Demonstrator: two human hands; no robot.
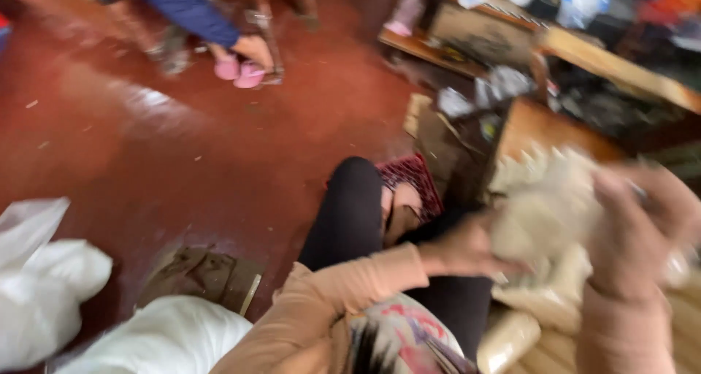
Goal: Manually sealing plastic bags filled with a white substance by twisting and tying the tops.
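Note:
The picture is blurred by motion. Both of my hands grip a pale cream packet (544,202) of soft, lumpy stuff, held up at the right. My left hand (467,246) clasps its lower left side, with a peach sleeve behind it. On the packet's right side sits my right hand (631,224), fingers curled over it. Below lie several similar pale packets (511,337) in a pile. My black-trousered leg (347,217) is bent toward a dark red sandal (416,180).
Red floor spreads to the left. White sacks (44,286) lie at the lower left beside a flattened cardboard piece (204,275). Another person in a blue sleeve and pink slippers (237,69) crouches at the top. Wooden shelves (584,52) with clutter stand at the upper right.

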